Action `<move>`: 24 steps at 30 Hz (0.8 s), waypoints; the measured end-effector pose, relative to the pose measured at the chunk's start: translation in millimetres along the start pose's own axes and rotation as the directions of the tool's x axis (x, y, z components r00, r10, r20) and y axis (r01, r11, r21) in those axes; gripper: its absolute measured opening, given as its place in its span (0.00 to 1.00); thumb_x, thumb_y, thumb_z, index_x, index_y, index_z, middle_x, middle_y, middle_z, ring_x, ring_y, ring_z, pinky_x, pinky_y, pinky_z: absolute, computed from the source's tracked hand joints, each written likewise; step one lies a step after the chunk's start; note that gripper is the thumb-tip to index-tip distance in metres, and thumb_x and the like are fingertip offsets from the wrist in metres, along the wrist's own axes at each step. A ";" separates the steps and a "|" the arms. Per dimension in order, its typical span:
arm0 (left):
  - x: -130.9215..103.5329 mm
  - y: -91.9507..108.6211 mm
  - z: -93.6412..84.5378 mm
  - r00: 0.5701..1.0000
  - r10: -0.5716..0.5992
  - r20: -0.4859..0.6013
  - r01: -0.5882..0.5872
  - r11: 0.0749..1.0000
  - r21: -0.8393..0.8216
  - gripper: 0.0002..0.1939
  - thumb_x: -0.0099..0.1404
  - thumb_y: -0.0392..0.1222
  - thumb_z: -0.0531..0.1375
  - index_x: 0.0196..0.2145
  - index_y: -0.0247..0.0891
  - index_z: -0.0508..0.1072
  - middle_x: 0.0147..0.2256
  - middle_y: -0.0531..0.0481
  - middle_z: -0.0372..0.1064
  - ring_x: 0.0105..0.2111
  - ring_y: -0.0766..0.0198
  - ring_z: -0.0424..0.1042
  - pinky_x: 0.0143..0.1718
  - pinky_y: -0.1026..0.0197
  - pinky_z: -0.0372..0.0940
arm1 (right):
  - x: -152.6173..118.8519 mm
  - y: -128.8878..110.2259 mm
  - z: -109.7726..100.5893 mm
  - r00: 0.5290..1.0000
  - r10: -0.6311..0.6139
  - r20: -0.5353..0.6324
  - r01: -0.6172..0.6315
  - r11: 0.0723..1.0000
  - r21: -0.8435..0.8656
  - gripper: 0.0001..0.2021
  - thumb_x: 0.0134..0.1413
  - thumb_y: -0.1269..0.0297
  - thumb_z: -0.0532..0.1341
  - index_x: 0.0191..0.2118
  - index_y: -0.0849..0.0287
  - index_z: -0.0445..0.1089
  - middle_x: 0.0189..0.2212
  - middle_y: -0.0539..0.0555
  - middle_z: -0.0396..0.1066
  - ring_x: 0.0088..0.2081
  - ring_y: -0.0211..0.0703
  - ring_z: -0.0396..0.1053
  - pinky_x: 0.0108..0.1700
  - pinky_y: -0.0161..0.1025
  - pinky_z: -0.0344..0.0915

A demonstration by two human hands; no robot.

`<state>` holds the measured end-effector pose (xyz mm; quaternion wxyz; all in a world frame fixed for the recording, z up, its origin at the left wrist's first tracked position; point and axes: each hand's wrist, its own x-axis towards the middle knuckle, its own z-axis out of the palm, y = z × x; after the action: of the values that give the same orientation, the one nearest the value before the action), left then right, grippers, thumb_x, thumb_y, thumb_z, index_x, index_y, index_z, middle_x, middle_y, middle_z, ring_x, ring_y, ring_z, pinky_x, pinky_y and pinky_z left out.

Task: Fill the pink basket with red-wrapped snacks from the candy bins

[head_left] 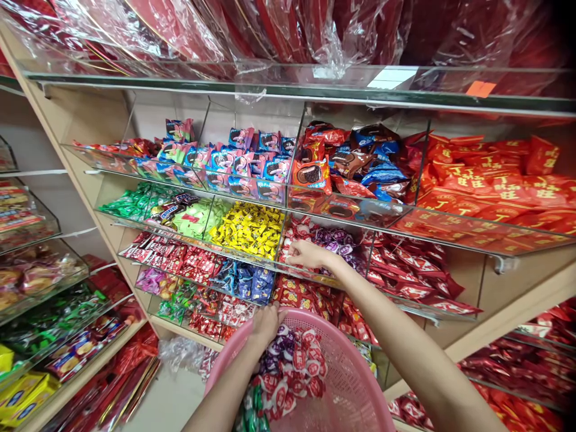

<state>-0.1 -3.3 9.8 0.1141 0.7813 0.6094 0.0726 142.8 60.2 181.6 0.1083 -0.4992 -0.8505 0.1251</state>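
Observation:
My left hand (266,323) is closed over the far rim of a pink plastic basket (355,369). Inside the basket lie red-and-white wrapped candies (310,357), purple wrapped candies (282,343) and green-wrapped ones (252,411). My right hand (308,255) reaches over the lip of a clear shelf bin, fingers curled down among red-and-white candies (299,229). Whatever those fingers hold is hidden. Purple candies (335,240) share that bin, to the right. Yellow-wrapped candies (249,228) fill the compartment to its left.
A glass shelf edge (270,87) runs above the bins, with plastic-wrapped red goods on top. Packaged cookies (310,174) and red packets (490,174) occupy the upper tier. Red-wrapped sweets (405,264) lie right of my arm. Another stocked shelf (45,312) stands at left.

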 end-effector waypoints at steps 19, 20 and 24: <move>1.6 -1.6 3.6 1.000 -0.003 0.003 0.003 1.000 -0.002 0.26 0.60 0.57 0.39 0.42 0.38 0.65 0.35 0.44 0.70 0.38 0.57 0.67 0.37 0.59 0.58 | -25.7 19.6 -19.5 0.998 -0.056 -0.007 0.056 0.998 0.014 0.11 0.40 0.58 0.58 0.22 0.63 0.63 0.17 0.45 0.58 0.21 0.30 0.51 0.23 0.29 0.47; 2.0 -1.8 4.4 1.000 -0.003 -0.004 0.003 1.000 0.001 0.26 0.60 0.57 0.39 0.42 0.38 0.65 0.35 0.44 0.70 0.38 0.57 0.67 0.38 0.59 0.57 | -24.4 18.0 -17.7 0.998 -0.059 0.004 0.059 0.998 -0.032 0.10 0.40 0.60 0.58 0.22 0.63 0.63 0.17 0.44 0.57 0.20 0.29 0.50 0.23 0.29 0.47; 3.1 -2.3 5.9 1.000 0.008 -0.004 -0.008 1.000 -0.011 0.27 0.60 0.57 0.39 0.41 0.37 0.65 0.34 0.44 0.70 0.37 0.58 0.68 0.37 0.59 0.58 | -19.2 8.2 -11.6 0.998 -0.052 0.047 0.058 0.990 -0.131 0.06 0.40 0.65 0.57 0.22 0.62 0.63 0.17 0.45 0.56 0.20 0.30 0.49 0.22 0.29 0.45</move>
<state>0.0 -0.3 3.4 0.1168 0.7828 0.6063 0.0781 162.3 48.5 188.8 0.0598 -0.4787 -0.8726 0.0763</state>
